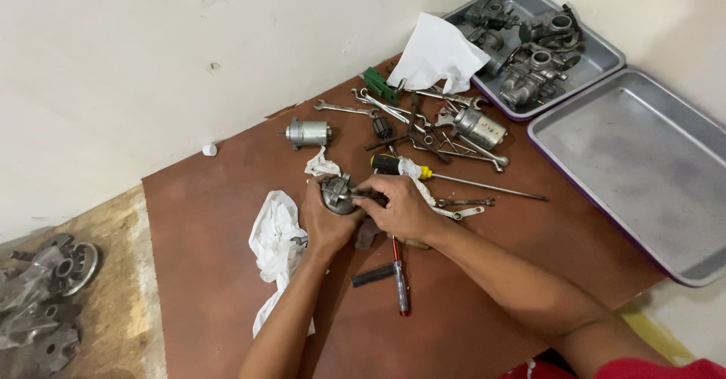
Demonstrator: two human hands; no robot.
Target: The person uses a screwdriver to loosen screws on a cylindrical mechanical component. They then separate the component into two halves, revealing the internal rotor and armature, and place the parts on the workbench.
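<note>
Hands at mid-desk (212, 288). Left hand (327, 224) clasped round small round metal housing (337, 195), steadying from below. Right hand (399, 207) pinching thin metal tool (361, 195) across housing top. Best kept: firm cradle, tool square to the part, light pressure. White rag (276, 239) just left; screwdrivers (454, 179) near.

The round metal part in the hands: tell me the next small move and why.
Probably keep the left hand clamped on the round metal part while the right hand works the thin tool lying across its top; the part is lifted off the brown board.
</note>
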